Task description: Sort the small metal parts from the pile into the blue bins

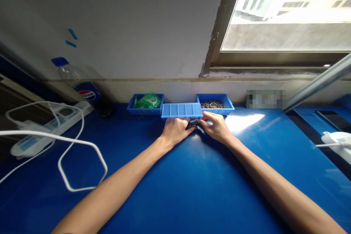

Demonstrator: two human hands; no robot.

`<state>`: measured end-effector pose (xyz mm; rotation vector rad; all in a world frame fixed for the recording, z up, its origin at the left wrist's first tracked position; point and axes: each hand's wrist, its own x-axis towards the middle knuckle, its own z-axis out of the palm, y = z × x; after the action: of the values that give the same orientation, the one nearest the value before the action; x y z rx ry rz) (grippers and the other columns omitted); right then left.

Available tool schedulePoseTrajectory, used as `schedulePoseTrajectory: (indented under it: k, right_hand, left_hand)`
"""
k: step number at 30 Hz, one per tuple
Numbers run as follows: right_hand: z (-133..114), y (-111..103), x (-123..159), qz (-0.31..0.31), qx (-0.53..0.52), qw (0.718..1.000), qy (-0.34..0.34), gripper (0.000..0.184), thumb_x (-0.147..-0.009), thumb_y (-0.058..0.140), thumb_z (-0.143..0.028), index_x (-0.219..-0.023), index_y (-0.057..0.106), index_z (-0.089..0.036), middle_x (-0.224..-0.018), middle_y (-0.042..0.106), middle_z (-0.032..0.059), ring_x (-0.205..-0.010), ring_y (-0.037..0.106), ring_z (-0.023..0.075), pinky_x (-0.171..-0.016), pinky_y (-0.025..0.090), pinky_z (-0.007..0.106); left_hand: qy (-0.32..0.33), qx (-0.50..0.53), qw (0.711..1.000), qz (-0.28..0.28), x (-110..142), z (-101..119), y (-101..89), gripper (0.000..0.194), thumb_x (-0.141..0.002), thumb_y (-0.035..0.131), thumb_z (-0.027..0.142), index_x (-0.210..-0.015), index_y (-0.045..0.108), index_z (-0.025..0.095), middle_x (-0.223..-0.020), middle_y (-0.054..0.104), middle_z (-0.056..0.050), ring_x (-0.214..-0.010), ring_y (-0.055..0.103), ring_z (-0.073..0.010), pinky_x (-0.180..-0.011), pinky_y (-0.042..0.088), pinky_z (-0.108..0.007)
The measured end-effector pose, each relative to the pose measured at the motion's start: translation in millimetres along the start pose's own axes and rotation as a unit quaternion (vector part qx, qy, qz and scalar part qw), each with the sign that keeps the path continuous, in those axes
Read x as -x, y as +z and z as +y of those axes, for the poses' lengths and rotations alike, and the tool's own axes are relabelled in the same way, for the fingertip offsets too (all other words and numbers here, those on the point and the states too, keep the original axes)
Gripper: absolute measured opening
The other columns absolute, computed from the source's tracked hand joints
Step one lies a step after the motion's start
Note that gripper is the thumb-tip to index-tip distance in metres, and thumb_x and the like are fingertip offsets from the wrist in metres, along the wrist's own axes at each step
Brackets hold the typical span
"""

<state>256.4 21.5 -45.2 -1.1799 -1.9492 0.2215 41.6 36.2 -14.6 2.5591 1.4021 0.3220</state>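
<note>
Your two hands meet at one small dark piece (pixel 193 121), just in front of one ribbed blue container (pixel 182 110); your left hand (pixel 175 130) is closed around the piece; your right hand (pixel 215 126) has its fingers narrowed beside it, though I cannot tell whether they pinch it. Two more containers flank the ribbed one: the left bin (pixel 145 111) bears green packets (pixel 148 100), the right bin (pixel 219 111) uncounted thin metal pieces (pixel 212 105).

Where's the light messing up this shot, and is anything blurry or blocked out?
In the head view, the window looks washed out, and glare whitens the table right of the right hand; same view, the small dark item between that and the left hand is unclear, and a pixelated block hides something.
</note>
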Motion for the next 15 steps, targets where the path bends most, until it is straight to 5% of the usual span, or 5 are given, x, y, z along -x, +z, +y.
schedulePoseTrajectory:
  k: [4,11,15]
  right_hand:
    - [-6,-5,2,-0.015,0.06,0.998,-0.033,0.022,-0.101,0.058,-0.03,-0.08,0.059,-0.024,-0.077,0.07,0.0035,-0.064,0.064,0.0187,-0.062,0.046,0.029]
    - [-10,-10,5,-0.016,0.169,0.976,-0.136,0.02,-0.101,0.055,-0.018,-0.084,0.066,-0.021,-0.083,0.076,0.0066,-0.065,0.065,0.0184,-0.064,0.046,0.03]
    - [-12,-9,5,0.016,0.175,0.971,-0.16,0.019,-0.098,0.056,-0.013,-0.085,0.067,-0.021,-0.088,0.078,0.0073,-0.066,0.067,0.0185,-0.067,0.049,0.03]
  left_hand:
    - [0.021,0.003,1.0,0.002,6,0,1.2,0.053,-0.099,0.053,0.065,-0.109,0.079,0.02,-0.099,0.082,-0.013,-0.091,0.078,-0.0323,-0.075,0.053,-0.036]
    - [0.055,0.032,0.998,0.0,17,-7,1.8,0.046,-0.091,0.069,0.063,-0.109,0.076,0.021,-0.1,0.079,-0.009,-0.087,0.076,-0.027,-0.071,0.053,-0.032]
    - [0.11,0.042,0.992,0.05,26,-12,0.1,0.045,-0.092,0.07,0.06,-0.113,0.074,0.021,-0.111,0.075,-0.009,-0.102,0.071,-0.0264,-0.083,0.057,-0.034]
